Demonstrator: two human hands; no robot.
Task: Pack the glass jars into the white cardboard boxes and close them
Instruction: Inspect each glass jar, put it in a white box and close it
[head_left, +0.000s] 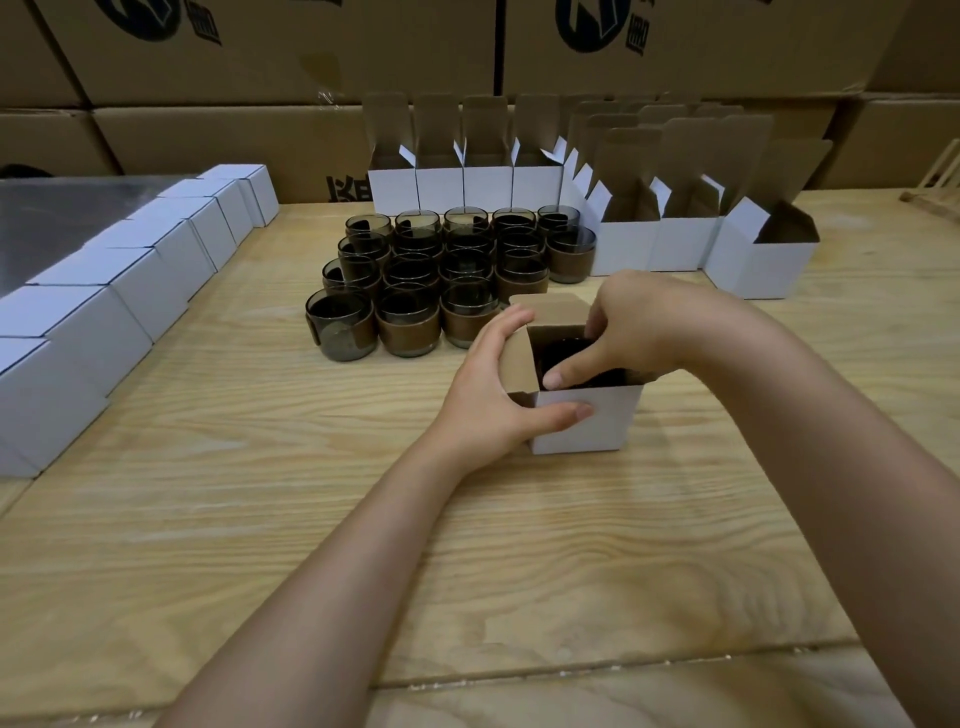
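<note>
A small white cardboard box (589, 423) stands open on the wooden table in the middle of the view. A dark glass jar (563, 353) sits inside it, mostly hidden. My left hand (498, 384) grips the box's left side, fingers curled over the left flap and thumb on the front wall. My right hand (631, 332) reaches over the open top, fingers curled down into the box on the jar's rim. Behind the box stand several dark glass jars (452, 270) with brown sleeves, in rows.
Several open white boxes (623, 244) with raised flaps line the back and right. A row of closed white boxes (130, 291) runs along the left. Large brown cartons (260, 62) are stacked behind the table (260, 519). A wooden rack (935, 187) shows at the far right.
</note>
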